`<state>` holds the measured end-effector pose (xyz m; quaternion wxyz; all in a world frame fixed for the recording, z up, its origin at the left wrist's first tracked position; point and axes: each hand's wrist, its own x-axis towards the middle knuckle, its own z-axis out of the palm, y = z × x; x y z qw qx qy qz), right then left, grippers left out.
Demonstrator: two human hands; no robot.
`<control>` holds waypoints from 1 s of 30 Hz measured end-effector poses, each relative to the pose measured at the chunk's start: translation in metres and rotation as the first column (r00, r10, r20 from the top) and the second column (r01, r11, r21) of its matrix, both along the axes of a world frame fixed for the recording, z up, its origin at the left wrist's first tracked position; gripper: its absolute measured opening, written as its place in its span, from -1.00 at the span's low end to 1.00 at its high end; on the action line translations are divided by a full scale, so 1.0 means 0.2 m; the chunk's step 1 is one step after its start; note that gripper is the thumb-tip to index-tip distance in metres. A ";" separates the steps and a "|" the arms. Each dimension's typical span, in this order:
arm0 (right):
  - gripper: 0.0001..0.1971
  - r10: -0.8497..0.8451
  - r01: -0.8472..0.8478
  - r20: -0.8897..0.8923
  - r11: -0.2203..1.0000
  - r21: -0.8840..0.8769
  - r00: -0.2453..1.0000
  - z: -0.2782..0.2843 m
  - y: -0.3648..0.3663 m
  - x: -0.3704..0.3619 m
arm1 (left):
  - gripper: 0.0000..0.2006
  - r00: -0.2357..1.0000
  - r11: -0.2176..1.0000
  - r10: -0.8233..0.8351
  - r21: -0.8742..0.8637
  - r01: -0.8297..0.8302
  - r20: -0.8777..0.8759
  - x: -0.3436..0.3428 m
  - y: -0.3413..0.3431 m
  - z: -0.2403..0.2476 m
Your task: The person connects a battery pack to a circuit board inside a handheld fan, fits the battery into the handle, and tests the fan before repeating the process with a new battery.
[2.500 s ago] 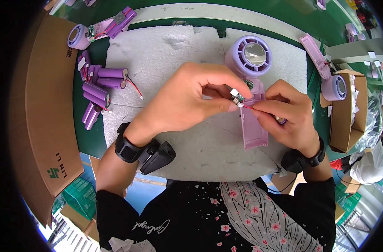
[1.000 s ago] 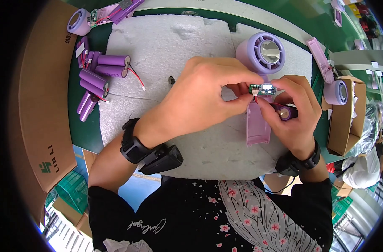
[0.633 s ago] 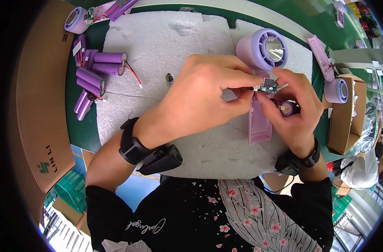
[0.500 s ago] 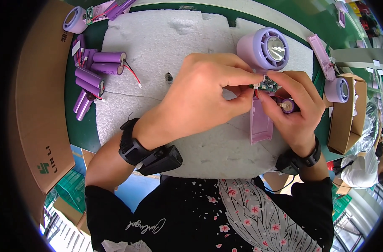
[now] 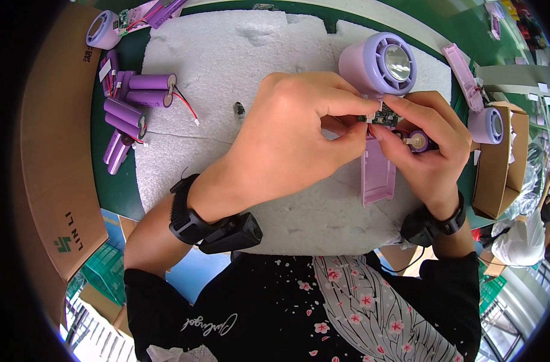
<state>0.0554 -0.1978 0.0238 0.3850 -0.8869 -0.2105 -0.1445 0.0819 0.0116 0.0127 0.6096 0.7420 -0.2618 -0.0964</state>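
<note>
A small green circuit board (image 5: 387, 114) is pinched between the thumb and forefinger of my right hand (image 5: 433, 136). My left hand (image 5: 293, 130) closes its thumb and forefinger on a white wire plug (image 5: 370, 117) at the board's left end, with a red wire below it. Beside my right palm is a purple battery cell (image 5: 420, 141), partly hidden by the fingers. The lavender fan head (image 5: 359, 63) rests just beyond my hands, its round grille turned right. From it a pink open handle shell (image 5: 377, 178) extends toward me beneath my fingers.
White foam (image 5: 196, 54) covers the green table. Several purple battery packs (image 5: 151, 89) with wires lie left. Another fan assembly (image 5: 103, 30) sits at the far left, one more (image 5: 486, 125) at right beside an open cardboard box (image 5: 498, 175). A large carton (image 5: 57, 151) stands left.
My right hand has shifted slightly right with the battery cell, and the fan head has moved up a little. Both hands stay pinched at the board and plug.
</note>
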 end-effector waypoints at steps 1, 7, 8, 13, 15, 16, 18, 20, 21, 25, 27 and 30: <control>-0.59 -0.002 0.002 0.000 1.000 0.001 1.000 0.00 0.00 0.00 | -0.67 0.998 1.000 0.006 -0.028 -0.008 -0.063 0.00 0.00 0.00; -0.58 0.039 -0.036 -0.085 0.999 0.035 0.996 0.01 -0.01 0.00 | -0.71 0.971 0.993 0.043 -0.099 -0.068 -0.235 -0.03 -0.02 0.02; -0.58 0.038 -0.034 -0.092 0.999 0.037 0.995 0.01 -0.01 0.00 | -0.70 0.978 0.997 0.033 -0.067 -0.048 -0.206 -0.02 -0.01 0.02; -0.61 0.021 -0.021 -0.001 0.999 0.026 1.000 0.00 0.00 0.02 | -0.70 0.997 1.000 0.012 0.028 -0.010 -0.071 0.00 0.00 0.02; -0.61 0.020 -0.021 0.022 1.000 0.020 1.000 0.00 0.01 0.02 | -0.71 0.999 0.999 0.011 0.043 -0.009 -0.033 0.00 0.00 0.01; -0.61 0.021 -0.021 0.035 1.000 0.017 0.999 0.00 0.01 0.02 | -0.71 1.000 0.998 0.011 0.056 -0.012 0.006 0.01 0.00 0.01; -0.62 0.018 -0.018 0.039 1.000 0.016 0.999 -0.01 0.01 0.02 | -0.72 0.996 0.996 0.011 0.082 -0.018 0.086 0.01 0.00 0.00; -0.62 0.015 -0.016 0.047 1.000 0.011 0.999 -0.02 0.01 0.02 | -0.72 0.995 0.996 0.010 0.086 -0.018 0.100 0.01 0.00 -0.01; -0.62 0.016 -0.016 0.048 1.000 0.011 0.999 -0.02 0.01 0.02 | -0.72 0.994 0.996 0.009 0.090 -0.019 0.113 0.01 0.00 -0.01; -0.64 0.009 -0.010 0.042 1.000 0.013 0.999 -0.01 0.01 0.02 | -0.72 1.000 0.998 0.016 0.061 -0.016 0.001 0.01 0.01 -0.01; -0.67 -0.017 0.018 -0.032 0.999 0.038 0.999 0.00 0.02 0.01 | -0.71 0.998 0.999 0.019 0.043 -0.017 -0.063 0.01 0.01 0.00; -0.70 -0.050 0.057 -0.111 0.997 0.056 0.993 0.01 0.01 0.00 | -0.68 0.989 1.000 0.009 -0.001 -0.010 -0.148 0.00 0.00 0.00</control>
